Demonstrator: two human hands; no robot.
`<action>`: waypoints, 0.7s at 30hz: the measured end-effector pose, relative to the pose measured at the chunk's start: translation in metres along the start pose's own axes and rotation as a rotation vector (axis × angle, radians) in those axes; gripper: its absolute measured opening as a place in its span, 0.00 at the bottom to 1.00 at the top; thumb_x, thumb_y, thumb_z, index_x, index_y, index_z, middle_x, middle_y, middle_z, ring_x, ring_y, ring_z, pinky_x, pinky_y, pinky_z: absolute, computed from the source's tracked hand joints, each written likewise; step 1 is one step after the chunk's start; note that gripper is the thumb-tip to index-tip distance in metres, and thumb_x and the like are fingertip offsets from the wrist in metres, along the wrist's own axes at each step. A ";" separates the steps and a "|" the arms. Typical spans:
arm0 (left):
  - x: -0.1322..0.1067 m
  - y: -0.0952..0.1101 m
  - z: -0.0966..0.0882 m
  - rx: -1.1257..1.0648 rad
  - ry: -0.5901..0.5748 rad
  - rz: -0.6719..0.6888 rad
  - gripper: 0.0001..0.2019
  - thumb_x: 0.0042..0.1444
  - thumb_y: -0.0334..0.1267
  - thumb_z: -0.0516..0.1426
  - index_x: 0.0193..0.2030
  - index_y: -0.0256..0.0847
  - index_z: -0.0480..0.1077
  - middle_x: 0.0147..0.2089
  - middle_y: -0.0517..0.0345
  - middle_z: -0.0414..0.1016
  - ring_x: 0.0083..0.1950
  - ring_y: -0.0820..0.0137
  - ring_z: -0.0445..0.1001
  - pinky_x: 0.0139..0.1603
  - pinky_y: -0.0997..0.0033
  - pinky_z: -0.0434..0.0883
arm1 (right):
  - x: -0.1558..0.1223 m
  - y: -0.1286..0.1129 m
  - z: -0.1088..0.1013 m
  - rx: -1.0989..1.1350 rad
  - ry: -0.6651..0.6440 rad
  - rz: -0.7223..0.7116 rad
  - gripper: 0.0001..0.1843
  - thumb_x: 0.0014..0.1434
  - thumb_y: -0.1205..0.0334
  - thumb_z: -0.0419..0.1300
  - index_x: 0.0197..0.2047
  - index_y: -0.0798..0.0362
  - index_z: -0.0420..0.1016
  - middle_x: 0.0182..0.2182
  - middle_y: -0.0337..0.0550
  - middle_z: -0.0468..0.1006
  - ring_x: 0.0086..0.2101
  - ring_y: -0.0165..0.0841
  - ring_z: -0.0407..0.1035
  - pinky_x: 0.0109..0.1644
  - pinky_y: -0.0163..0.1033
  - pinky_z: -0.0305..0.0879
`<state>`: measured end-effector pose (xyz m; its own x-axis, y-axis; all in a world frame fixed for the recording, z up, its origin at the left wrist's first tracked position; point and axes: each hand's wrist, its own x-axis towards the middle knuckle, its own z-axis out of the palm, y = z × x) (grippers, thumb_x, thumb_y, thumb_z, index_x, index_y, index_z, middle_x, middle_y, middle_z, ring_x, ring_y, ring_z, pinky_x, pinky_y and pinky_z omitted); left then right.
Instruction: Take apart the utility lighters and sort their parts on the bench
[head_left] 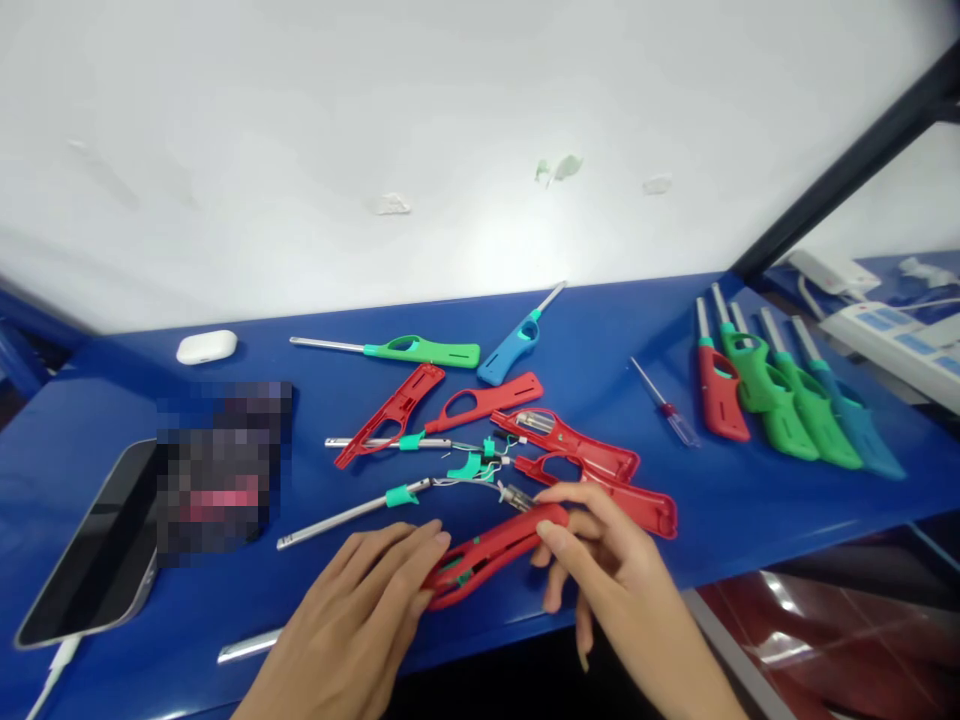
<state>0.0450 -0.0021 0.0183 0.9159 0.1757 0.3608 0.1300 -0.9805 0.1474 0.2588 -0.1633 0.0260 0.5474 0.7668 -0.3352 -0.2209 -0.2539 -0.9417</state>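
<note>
My left hand [367,600] and my right hand [600,560] both grip a red lighter body [487,552] near the front edge of the blue table [615,370]. The left fingers pinch its lower left end, and the right thumb and forefinger hold its upper right end. Just behind it lie several opened red lighter shells [577,452], loose metal tubes with teal collars [352,510] and thin wires. A red half shell [390,413] lies further left.
A row of whole lighters, one red [718,385] and several green and blue [795,405], lies at the right beside a small screwdriver [667,405]. A green lighter [405,350], a blue lighter [517,340] and a white earbud case [207,346] sit at the back. A phone [97,560] lies at the left.
</note>
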 end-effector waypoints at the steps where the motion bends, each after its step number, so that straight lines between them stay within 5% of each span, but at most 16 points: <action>1: -0.002 0.001 0.000 0.018 -0.001 0.001 0.19 0.78 0.39 0.48 0.69 0.41 0.68 0.63 0.55 0.81 0.60 0.64 0.79 0.58 0.65 0.77 | 0.000 0.002 0.003 -0.004 0.022 0.003 0.28 0.65 0.35 0.67 0.54 0.50 0.72 0.29 0.36 0.76 0.23 0.32 0.76 0.15 0.26 0.67; 4: -0.007 0.002 0.003 0.065 0.029 -0.012 0.20 0.78 0.43 0.50 0.70 0.41 0.68 0.58 0.54 0.82 0.56 0.62 0.80 0.56 0.62 0.77 | -0.004 0.004 0.009 -0.044 0.055 0.063 0.28 0.64 0.33 0.67 0.49 0.49 0.73 0.26 0.35 0.76 0.18 0.30 0.72 0.14 0.26 0.63; 8: -0.005 -0.002 0.007 0.040 0.037 -0.046 0.20 0.76 0.32 0.49 0.70 0.42 0.69 0.54 0.54 0.82 0.52 0.63 0.80 0.54 0.63 0.77 | -0.006 -0.011 -0.010 -0.241 0.182 -0.003 0.27 0.61 0.33 0.69 0.46 0.48 0.76 0.18 0.31 0.71 0.12 0.28 0.64 0.12 0.30 0.56; 11: 0.000 -0.006 0.006 0.015 0.005 -0.071 0.22 0.75 0.31 0.48 0.72 0.42 0.67 0.55 0.51 0.79 0.55 0.61 0.79 0.55 0.61 0.78 | 0.003 -0.033 -0.056 -0.568 0.517 -0.277 0.23 0.67 0.34 0.63 0.47 0.46 0.78 0.19 0.34 0.72 0.17 0.33 0.67 0.20 0.37 0.63; 13: 0.005 -0.007 0.004 0.025 -0.013 -0.083 0.22 0.76 0.32 0.47 0.72 0.42 0.66 0.56 0.50 0.78 0.56 0.61 0.78 0.55 0.60 0.78 | 0.015 -0.044 -0.091 -0.990 0.763 -0.403 0.25 0.70 0.32 0.55 0.45 0.44 0.79 0.26 0.41 0.78 0.23 0.39 0.73 0.31 0.46 0.69; 17: 0.014 0.001 0.004 0.083 0.025 -0.115 0.22 0.78 0.43 0.48 0.74 0.42 0.64 0.60 0.47 0.76 0.58 0.58 0.76 0.55 0.56 0.78 | 0.042 -0.042 -0.136 -1.255 0.693 -0.353 0.30 0.65 0.27 0.52 0.41 0.43 0.82 0.35 0.49 0.83 0.28 0.52 0.74 0.29 0.51 0.62; 21: 0.015 0.014 0.010 0.099 0.016 -0.091 0.21 0.77 0.44 0.50 0.72 0.43 0.67 0.62 0.46 0.75 0.59 0.55 0.74 0.53 0.54 0.76 | 0.052 -0.029 -0.137 -1.326 0.669 -0.360 0.28 0.68 0.30 0.52 0.41 0.45 0.79 0.35 0.50 0.82 0.28 0.50 0.72 0.27 0.47 0.56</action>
<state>0.0645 -0.0140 0.0171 0.8926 0.2652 0.3646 0.2501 -0.9641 0.0889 0.4045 -0.1967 0.0317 0.7450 0.5952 0.3012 0.6595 -0.7249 -0.1987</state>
